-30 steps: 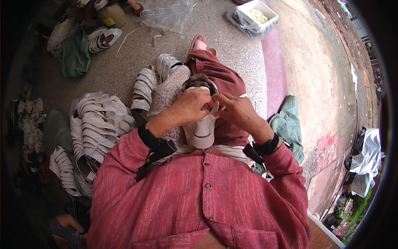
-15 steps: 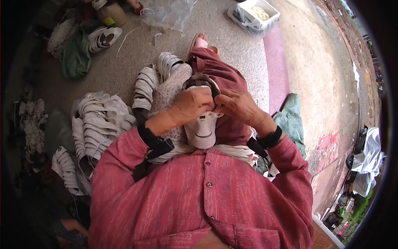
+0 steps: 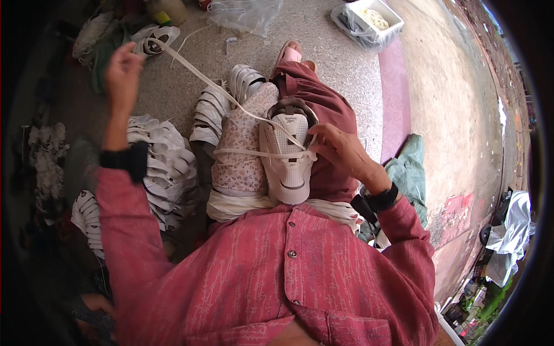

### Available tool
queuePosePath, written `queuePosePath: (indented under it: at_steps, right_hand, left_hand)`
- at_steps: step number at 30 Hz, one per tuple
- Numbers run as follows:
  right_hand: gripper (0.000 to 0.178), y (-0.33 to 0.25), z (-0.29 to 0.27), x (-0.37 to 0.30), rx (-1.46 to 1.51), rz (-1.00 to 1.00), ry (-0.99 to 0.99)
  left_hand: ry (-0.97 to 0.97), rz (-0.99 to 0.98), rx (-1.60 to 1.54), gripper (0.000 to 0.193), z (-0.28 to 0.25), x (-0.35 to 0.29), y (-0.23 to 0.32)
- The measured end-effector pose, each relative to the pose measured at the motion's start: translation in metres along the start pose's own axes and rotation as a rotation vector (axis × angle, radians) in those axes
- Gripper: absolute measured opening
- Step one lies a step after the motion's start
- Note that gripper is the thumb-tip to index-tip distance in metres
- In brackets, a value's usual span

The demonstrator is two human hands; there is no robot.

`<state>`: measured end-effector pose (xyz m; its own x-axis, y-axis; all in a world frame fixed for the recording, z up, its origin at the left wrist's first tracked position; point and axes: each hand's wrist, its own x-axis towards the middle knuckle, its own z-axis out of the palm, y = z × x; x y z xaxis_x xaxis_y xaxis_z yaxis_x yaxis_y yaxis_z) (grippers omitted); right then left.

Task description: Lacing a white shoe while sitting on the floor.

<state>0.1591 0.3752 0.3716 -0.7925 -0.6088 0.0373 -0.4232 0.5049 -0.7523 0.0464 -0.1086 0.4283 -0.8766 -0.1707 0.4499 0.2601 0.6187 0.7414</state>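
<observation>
Two hands on one lace: my left hand [image 3: 122, 68] is up and out to the side, fingers pinched shut on the flat white lace [image 3: 199, 74], drawing it taut; my right hand [image 3: 340, 151] curls around the side of the white shoe [image 3: 287, 154], fingertips pressing where the lace crosses the eyelets. To do this well I judge the pull should stay straight and even while the right hand pins the crossing so it doesn't slip or twist. The shoe sits toe-toward-me on my lap, perforated smooth upper, padded dark collar, resting against a soft floral cloth [image 3: 242, 150]. Beside me, stacks of white shoe uppers [image 3: 164, 164] lie on the speckled stone floor [image 3: 340, 55].
</observation>
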Motion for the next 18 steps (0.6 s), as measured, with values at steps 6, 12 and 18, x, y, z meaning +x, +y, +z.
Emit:
queuePosePath:
  at_steps: [6, 12, 18]
  right_hand:
    - [0.018, -0.003, 0.015, -0.031, 0.396, 0.422, 0.156]
    - [0.019, -0.024, 0.012, -0.026, 0.825, 0.719, -0.056]
    - [0.020, -0.013, 0.032, -0.028, 1.164, 0.735, 0.055]
  left_hand:
    - [-0.371, -0.196, -0.093, 0.032, 0.088, -0.136, 0.055]
    - [-0.522, 0.315, -0.077, 0.032, 0.135, -0.149, 0.129]
    - [-0.713, 0.470, -0.068, 0.026, 0.165, -0.144, 0.135]
